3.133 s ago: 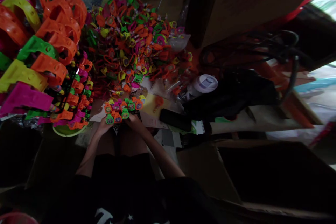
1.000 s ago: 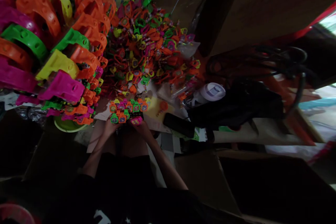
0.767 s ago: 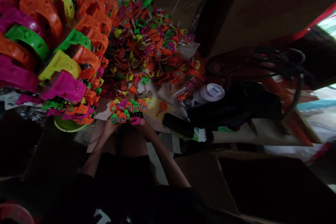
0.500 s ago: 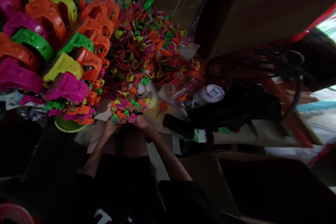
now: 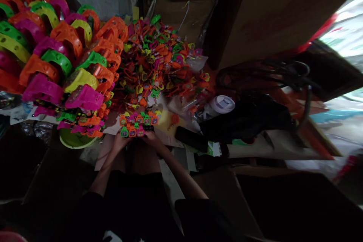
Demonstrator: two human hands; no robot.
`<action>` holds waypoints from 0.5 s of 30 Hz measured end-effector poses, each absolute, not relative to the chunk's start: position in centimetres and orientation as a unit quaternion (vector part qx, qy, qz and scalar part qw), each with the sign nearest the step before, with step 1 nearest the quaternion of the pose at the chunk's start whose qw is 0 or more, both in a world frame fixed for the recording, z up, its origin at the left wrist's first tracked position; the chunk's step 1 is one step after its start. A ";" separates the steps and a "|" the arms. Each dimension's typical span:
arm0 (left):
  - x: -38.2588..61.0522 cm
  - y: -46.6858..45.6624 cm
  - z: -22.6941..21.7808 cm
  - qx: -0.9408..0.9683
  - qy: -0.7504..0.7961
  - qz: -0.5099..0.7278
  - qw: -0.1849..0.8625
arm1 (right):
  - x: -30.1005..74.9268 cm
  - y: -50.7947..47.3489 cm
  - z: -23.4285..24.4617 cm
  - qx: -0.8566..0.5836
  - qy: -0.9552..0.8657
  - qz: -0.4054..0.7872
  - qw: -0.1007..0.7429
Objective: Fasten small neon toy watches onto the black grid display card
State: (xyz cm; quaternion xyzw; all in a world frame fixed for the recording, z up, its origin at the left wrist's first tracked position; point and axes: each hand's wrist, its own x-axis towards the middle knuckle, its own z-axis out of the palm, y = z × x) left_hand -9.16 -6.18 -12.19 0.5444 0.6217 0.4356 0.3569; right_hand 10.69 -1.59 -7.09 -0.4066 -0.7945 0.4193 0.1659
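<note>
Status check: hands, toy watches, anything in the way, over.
Left hand and right hand both gripping the toy watch cluster. Black phone close right.

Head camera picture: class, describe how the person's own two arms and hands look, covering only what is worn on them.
Both forearms are bare to the left hand and right hand: no gloves or long sleeves. No watch, band or ring can be made out in the dim light. Dark clothing starts near the elbows.

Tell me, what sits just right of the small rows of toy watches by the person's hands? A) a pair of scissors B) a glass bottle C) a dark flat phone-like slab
C: a dark flat slab lies on the paper just right of the toy watches, near the right hand.
</note>
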 end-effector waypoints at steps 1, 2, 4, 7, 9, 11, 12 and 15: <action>-9.1 -6.2 -12.1 0.545 0.619 0.437 0.359 | 11.1 -1.8 -6.9 -0.402 -0.778 0.446 0.185; -9.1 -6.2 -12.0 0.545 0.617 0.438 0.361 | 11.6 -1.9 -6.7 -0.394 -0.765 0.469 0.199; -9.0 -6.2 -11.8 0.542 0.617 0.440 0.364 | 13.1 -1.6 -5.7 -0.375 -0.749 0.506 0.207; -9.1 -6.1 -11.7 0.538 0.619 0.439 0.366 | 16.2 0.7 -3.9 -0.385 -0.725 0.537 0.195; -9.1 -6.1 -11.6 0.540 0.621 0.438 0.362 | 17.9 3.4 -2.9 -0.425 -0.701 0.530 0.215; -9.2 -6.1 -11.5 0.541 0.624 0.436 0.358 | 18.7 6.7 -2.3 -0.496 -0.680 0.470 0.266; -9.2 -6.1 -11.5 0.540 0.624 0.436 0.358 | 18.7 8.5 -2.3 -0.532 -0.676 0.421 0.287; -9.2 -6.2 -11.5 0.534 0.622 0.437 0.369 | 17.0 13.0 -2.8 -0.598 -0.687 0.289 0.295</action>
